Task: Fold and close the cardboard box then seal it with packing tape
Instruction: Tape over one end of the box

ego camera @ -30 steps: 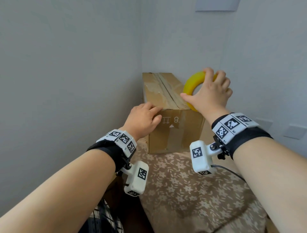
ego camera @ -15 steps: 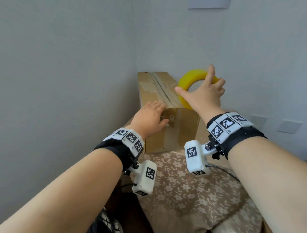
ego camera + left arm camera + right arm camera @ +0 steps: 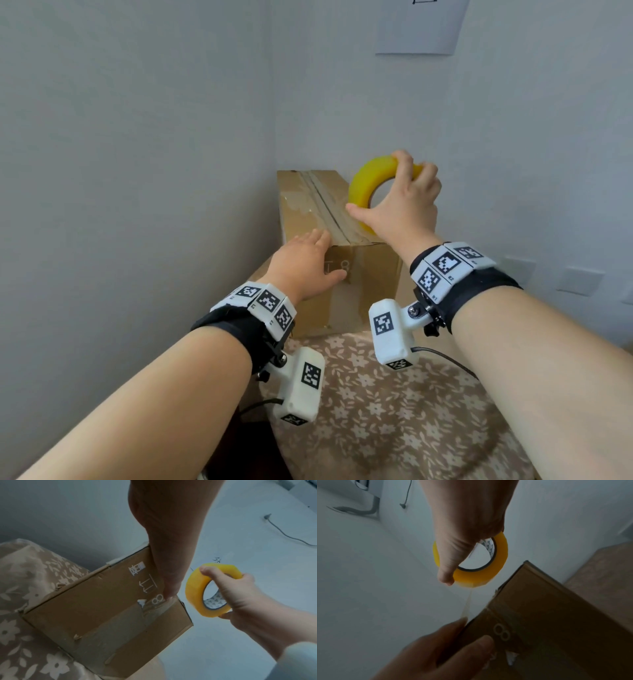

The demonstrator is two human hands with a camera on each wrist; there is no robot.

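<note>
A closed brown cardboard box stands in the wall corner on a floral cloth, its top seam running away from me. My right hand grips a yellow roll of packing tape above the box's top right, fingers curled over its rim, thumb stretched toward the seam. The roll shows a clear strip running down to the box edge. My left hand lies flat on the box's near top edge, fingers straight, thumb on the front face beside a printed "8".
Two grey walls meet right behind the box. The floral cloth covers the surface in front of it. A sheet of paper hangs on the right wall, and wall sockets sit low on the right.
My right hand has raised the tape roll and moved it back along the box top, and its fingers have curled over the rim. The left hand has flattened on the near edge.
</note>
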